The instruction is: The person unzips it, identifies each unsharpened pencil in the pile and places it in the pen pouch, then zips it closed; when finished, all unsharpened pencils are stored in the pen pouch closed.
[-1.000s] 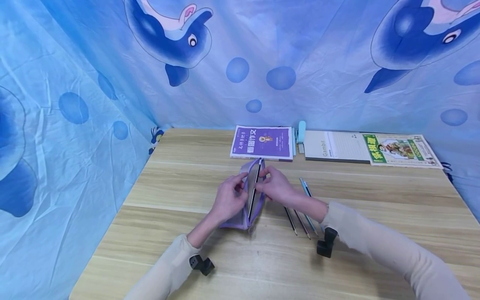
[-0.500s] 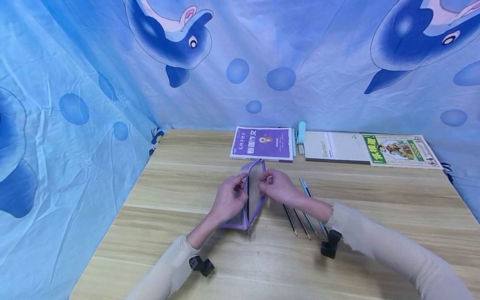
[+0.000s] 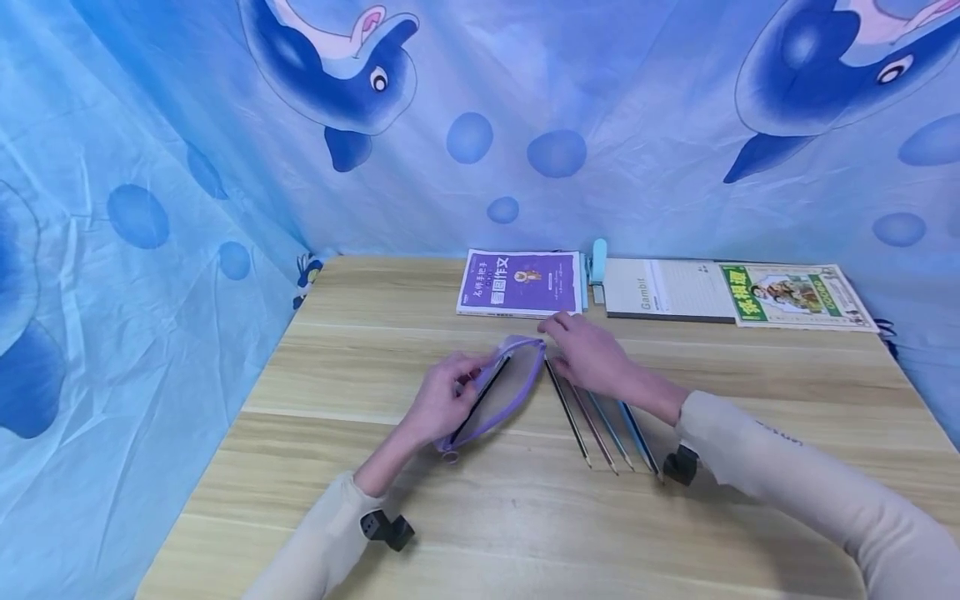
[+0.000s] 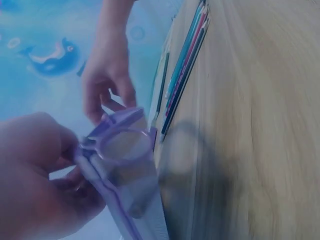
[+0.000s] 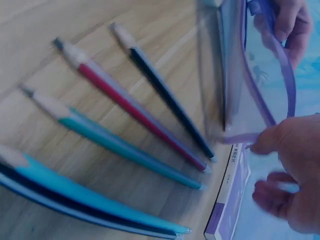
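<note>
A translucent pencil pouch with purple trim (image 3: pixel 517 400) stands with its mouth spread wide. My left hand (image 3: pixel 442 400) pinches its left edge between thumb and fingers. Inside, a dark pencil (image 3: pixel 480 400) lies along the left wall. At the far corner, my right hand (image 3: pixel 592 354) has a fingertip right at the purple rim, its other fingers loosely bent and apart, as the right wrist view shows. Beneath and beside that hand, several pencils lie fanned on the table: a black one (image 5: pixel 170 100), a red one (image 5: pixel 130 110), a teal one (image 5: pixel 125 147) and light blue (image 5: pixel 100 195) and dark ones.
Along the back of the table (image 3: pixel 337 333) lie a purple book (image 3: pixel 517 283), a light blue stapler-like object (image 3: pixel 597 262), a notepad (image 3: pixel 667 287) and a green-and-yellow booklet (image 3: pixel 798 296). A blue dolphin-print curtain (image 3: pixel 510 83) hangs behind and at the left.
A black-and-white pencil at my right fingers went into the pouch and was let go. My right hand then moved right and away to the far corner, and the pouch turned and opened wider.
</note>
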{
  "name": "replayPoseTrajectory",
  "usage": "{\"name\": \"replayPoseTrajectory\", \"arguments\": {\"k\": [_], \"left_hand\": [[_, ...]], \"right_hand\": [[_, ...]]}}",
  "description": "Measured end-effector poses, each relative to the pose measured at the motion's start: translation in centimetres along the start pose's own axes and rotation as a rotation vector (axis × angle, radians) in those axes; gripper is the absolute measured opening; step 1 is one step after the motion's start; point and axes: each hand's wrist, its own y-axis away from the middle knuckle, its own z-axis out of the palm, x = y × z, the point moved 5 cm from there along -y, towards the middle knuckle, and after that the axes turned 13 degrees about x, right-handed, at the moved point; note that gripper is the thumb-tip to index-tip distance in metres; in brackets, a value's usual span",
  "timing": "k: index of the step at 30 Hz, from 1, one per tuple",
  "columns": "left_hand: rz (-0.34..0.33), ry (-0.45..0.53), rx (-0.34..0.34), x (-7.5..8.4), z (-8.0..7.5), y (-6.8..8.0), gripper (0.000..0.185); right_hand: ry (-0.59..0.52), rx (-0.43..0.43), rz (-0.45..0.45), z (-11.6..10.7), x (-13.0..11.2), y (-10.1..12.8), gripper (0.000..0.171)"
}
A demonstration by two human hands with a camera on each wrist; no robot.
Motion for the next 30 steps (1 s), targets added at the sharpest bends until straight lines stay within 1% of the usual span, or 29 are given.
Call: {"name": "replayPoseTrajectory", "arguments": {"k": [2,5,8,10,11,13,15,18,21,22,23,27,29,30], "left_hand": [[0.004,-0.002,-0.048,-0.2,-0.3,0.2,0.045],[-0.007,0.002,-0.114,-0.5,-1.0,0.5,0.042],[-0.042,0.005,-0.152,-0.8,-2.2,0.7,0.036],[-0.089,0.010,-0.152,-1.2,-3.2,0.8,0.033],[-0.125,0.016,-0.145,-1.5,-3.9,0.8,0.032],[-0.219,0.034,-0.107,-2.3,-5.4,1.0,0.032],[-0.323,0.076,-0.041,-3.6,-7.0,1.3,0.034],[-0.463,0.158,0.056,-6.0,-8.7,2.3,0.038],[-0.550,0.252,0.119,-7.9,-9.7,3.7,0.041],[-0.584,0.301,0.124,-8.4,-9.7,4.2,0.044],[-0.592,0.342,0.130,-8.6,-9.7,4.6,0.046],[-0.521,0.509,0.146,-8.6,-9.0,5.3,0.050],[-0.461,0.548,0.168,-8.2,-8.6,5.4,0.049],[-0.443,0.561,0.186,-8.1,-8.5,5.4,0.048]], "right_hand": [[0.006,0.010,-0.094,0.3,-0.4,0.0,0.044],[-0.025,0.038,-0.176,0.3,-1.1,-0.2,0.034],[-0.064,0.046,-0.187,0.0,-1.6,-0.6,0.024],[-0.123,0.025,-0.148,-0.3,-1.9,-1.0,0.019],[-0.159,0.011,-0.118,-0.4,-1.9,-1.2,0.017],[-0.241,-0.016,-0.041,-0.6,-1.7,-1.6,0.015],[-0.315,-0.040,0.037,-0.8,-1.5,-1.9,0.015],[-0.385,-0.075,0.126,-0.9,-1.0,-2.3,0.019],[-0.440,-0.119,0.201,-0.5,-0.4,-2.6,0.023],[-0.456,-0.130,0.225,-0.3,-0.1,-2.7,0.024],[-0.467,-0.135,0.240,-0.2,0.1,-2.8,0.024],[-0.487,-0.139,0.253,0.1,0.6,-3.2,0.022],[-0.481,-0.130,0.231,0.1,0.5,-3.2,0.020],[-0.477,-0.132,0.228,0.0,0.4,-3.2,0.021]]}}
